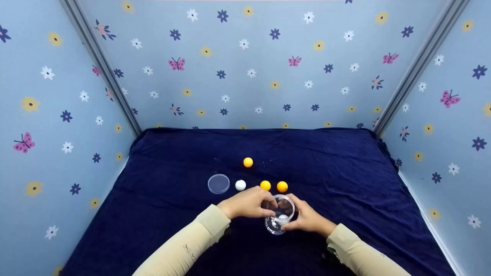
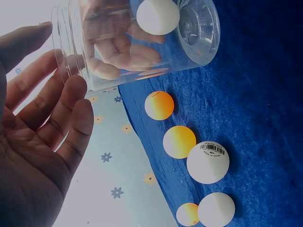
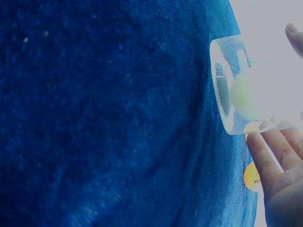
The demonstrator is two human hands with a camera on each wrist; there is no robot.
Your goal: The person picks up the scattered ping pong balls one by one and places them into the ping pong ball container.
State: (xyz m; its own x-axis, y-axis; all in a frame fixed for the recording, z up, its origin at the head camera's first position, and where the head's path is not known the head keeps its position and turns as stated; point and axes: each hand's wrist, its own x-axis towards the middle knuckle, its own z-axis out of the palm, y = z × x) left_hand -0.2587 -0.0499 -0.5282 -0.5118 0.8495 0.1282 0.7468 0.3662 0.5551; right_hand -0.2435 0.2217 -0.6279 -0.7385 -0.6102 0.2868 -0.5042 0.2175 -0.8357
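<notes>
A clear plastic jar [image 1: 273,226] is held by my right hand [image 1: 308,219], its fingers and thumb around the side. Inside the jar, near its base, lies a white ping-pong ball [image 2: 158,17]. At the jar's mouth is my left hand [image 1: 251,203], fingers loosely bent and spread, with no ball visible in them. Beyond the hands, two orange balls [image 1: 265,185] [image 1: 282,186] sit side by side on the cloth. A printed white ball [image 2: 208,162] shows in the left wrist view; in the head view the left hand hides it.
Dark blue cloth [image 1: 172,161] covers the table. Left of the hands lie a white ball [image 1: 240,185] and a round clear lid [image 1: 218,184]. Another orange ball [image 1: 248,162] sits farther back. Flower-patterned walls [image 1: 261,76] enclose the back and both sides.
</notes>
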